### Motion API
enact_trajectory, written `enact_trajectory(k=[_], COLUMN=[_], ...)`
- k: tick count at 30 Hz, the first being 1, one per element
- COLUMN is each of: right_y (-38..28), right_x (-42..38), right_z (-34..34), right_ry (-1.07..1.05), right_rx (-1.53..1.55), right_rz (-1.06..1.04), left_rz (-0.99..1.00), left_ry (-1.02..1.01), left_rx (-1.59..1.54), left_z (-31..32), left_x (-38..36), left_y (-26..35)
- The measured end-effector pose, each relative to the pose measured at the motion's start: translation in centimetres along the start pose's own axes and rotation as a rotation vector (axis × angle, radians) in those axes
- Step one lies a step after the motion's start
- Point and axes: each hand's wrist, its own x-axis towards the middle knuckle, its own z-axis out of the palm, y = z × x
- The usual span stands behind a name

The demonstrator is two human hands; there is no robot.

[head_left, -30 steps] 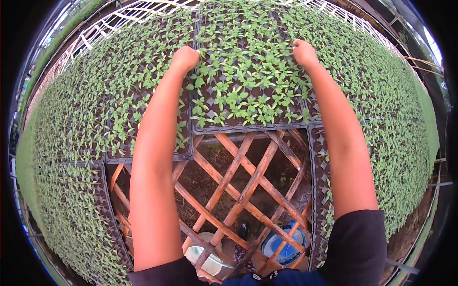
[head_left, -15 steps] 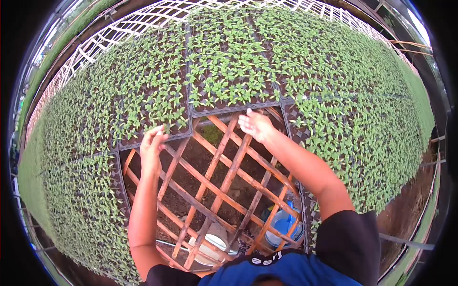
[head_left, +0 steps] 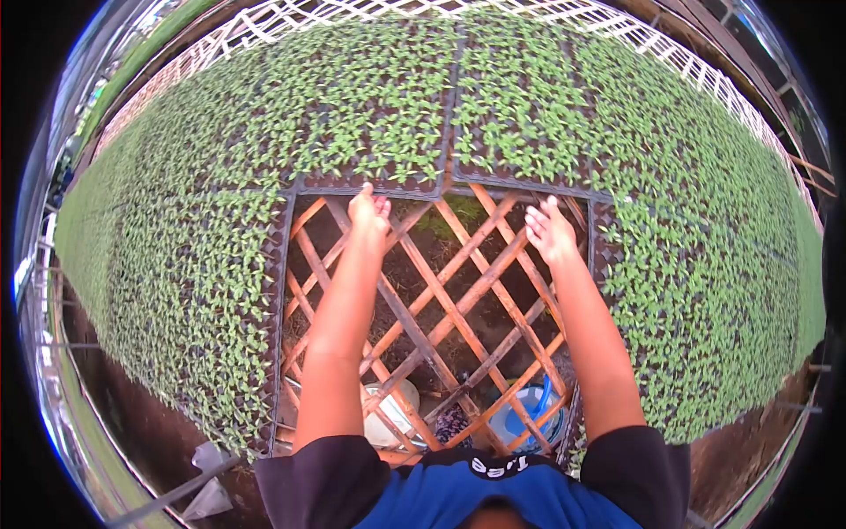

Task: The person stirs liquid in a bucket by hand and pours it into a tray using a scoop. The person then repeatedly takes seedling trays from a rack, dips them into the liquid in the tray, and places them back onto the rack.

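My left hand [head_left: 370, 212] is at the front edge of a black seedling tray [head_left: 370, 189] full of small green seedlings. Its thumb overlaps the rim, while the loosely curled fingers are apart, with nothing visible in them. To the right, my right hand [head_left: 550, 231] hovers over the wooden lattice, just below the front rim of a neighbouring seedling tray [head_left: 520, 182]. Its fingers are slightly bent and parted, and I see nothing held. Both arms reach forward over the brown slatted lattice [head_left: 452, 310].
More seedling trays [head_left: 203, 264] border the gap on the left, and others [head_left: 687, 282] on the right. Beneath the lattice are a white bucket [head_left: 392, 414] and a bucket with a blue item [head_left: 529, 414]. Pale netting-like lattice [head_left: 264, 40] runs along the far edge.
The view has turned, shifting the scene to the right. My left hand has moved away from the seedlings to the tray rim. My right hand is now a little below its tray edge.
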Motion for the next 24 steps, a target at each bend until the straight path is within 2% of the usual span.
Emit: enact_trajectory(k=[1,2,5,8,10,16,18,24], right_y=[-0.3,-0.5,-0.4,0.5,0.7,-0.5,-0.6,-0.7], right_x=[-2.7,-5.0,-11.6,-15.8,-18.4,-25.1,-27.0,-31.5], right_z=[-0.4,-1.1,-3.5,-7.0,-8.2,-11.2,-12.1,-14.4], right_ry=[-0.044,-0.096,-0.098,-0.067,0.048,0.135,0.152,0.178], right_rx=[-0.043,-0.06,-0.133,-0.126,-0.213,-0.214,-0.209,-0.224], right_rz=[0.018,0.046,0.073,0.065,0.019,-0.097,-0.124,-0.197], left_rz=[0.04,0.077,0.296,0.318,0.392,0.729,0.807,0.851], left_ry=[0.001,0.153,0.107,0.002,-0.042,-0.17,-0.152,-0.071], left_rx=[0.022,0.097,0.09,-0.024,-0.015,-0.149,-0.182,0.04], left_z=[0.8,1.8,2.0,4.3,5.7,10.1,12.1,16.5], left_x=[-1.1,-1.5,0.0,-4.3,-6.9,-10.9,-12.9,-18.9], left_y=[0.2,0.4,0.4,1.9,3.3,10.9,13.9,21.0])
